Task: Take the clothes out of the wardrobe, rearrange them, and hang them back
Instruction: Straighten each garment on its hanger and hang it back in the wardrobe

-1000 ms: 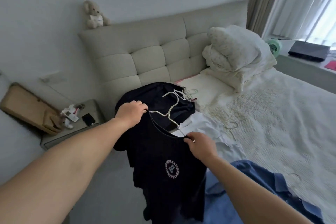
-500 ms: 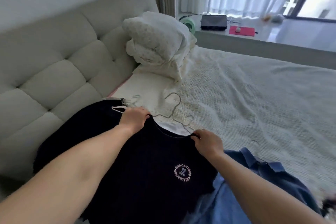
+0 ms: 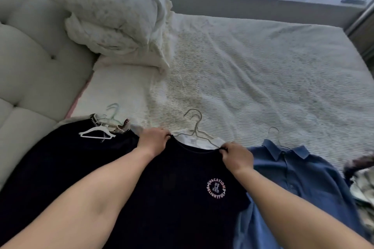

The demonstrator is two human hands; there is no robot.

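On the bed (image 3: 263,70), a black tee (image 3: 172,198) lies flat with a round chest print. Both hands pinch its collar: left hand (image 3: 154,141) at one shoulder, right hand (image 3: 236,155) at the other. Three more garments lie alongside: a dark one (image 3: 60,163) left, a white one (image 3: 194,140) underneath, a blue shirt (image 3: 299,178) right. One white hanger (image 3: 95,132) and several wire hangers show.

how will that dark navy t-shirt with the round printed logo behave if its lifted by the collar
The dark navy t-shirt with the round printed logo probably goes floppy: it lies flat and draped over other clothes on the bed. It looks like thin fabric, so likely light. With the left hand and right hand pinching the neckline, the body should hang and swing.
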